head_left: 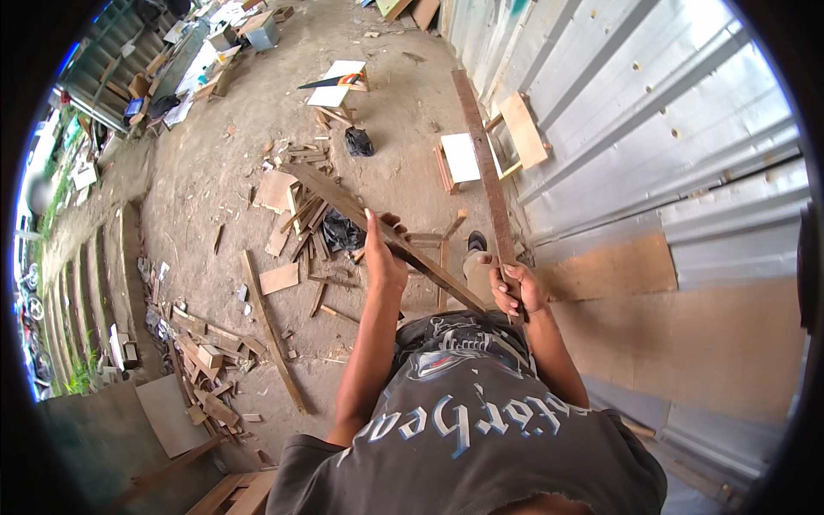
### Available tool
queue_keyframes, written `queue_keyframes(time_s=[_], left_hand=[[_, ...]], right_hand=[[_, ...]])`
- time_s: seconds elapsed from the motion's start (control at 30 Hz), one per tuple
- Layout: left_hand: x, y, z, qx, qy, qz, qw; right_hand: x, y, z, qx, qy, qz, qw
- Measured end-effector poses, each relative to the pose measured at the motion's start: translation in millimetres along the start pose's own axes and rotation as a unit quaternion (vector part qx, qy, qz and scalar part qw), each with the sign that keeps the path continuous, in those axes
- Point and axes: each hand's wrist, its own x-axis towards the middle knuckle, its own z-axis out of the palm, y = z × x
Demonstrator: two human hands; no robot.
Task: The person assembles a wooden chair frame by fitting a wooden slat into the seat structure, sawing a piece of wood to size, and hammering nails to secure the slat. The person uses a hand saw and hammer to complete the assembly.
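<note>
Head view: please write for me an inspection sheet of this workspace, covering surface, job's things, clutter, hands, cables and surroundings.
Surface: dirt floor, littered with small scraps.
Job's things: left plank and right plank, both held.
Clutter: wood pile beyond the left hand; black bag on the floor; saw on a white-topped stool.
Hands: left hand grips the left plank; right hand grips the right plank close to its near end.
Cables: nothing seen.
Surroundings: metal wall on the right, brown panel along its lower part.
</note>
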Motion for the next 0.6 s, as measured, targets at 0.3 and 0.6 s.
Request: queue_keyframes(time_s=[0.3, 0.6], left_hand=[[171.0, -95.8, 112.6, -0.058, 0.130, 0.012, 0.990], [270.6, -154.4, 189.6, -0.064, 0.221, -0.057, 0.971]], right_hand=[[230.7, -161.7, -130.3, -0.011, 0.069, 0.201, 0.977], [281.3, -248.5, -227.2, -0.367, 0.133, 0.232, 0.891]])
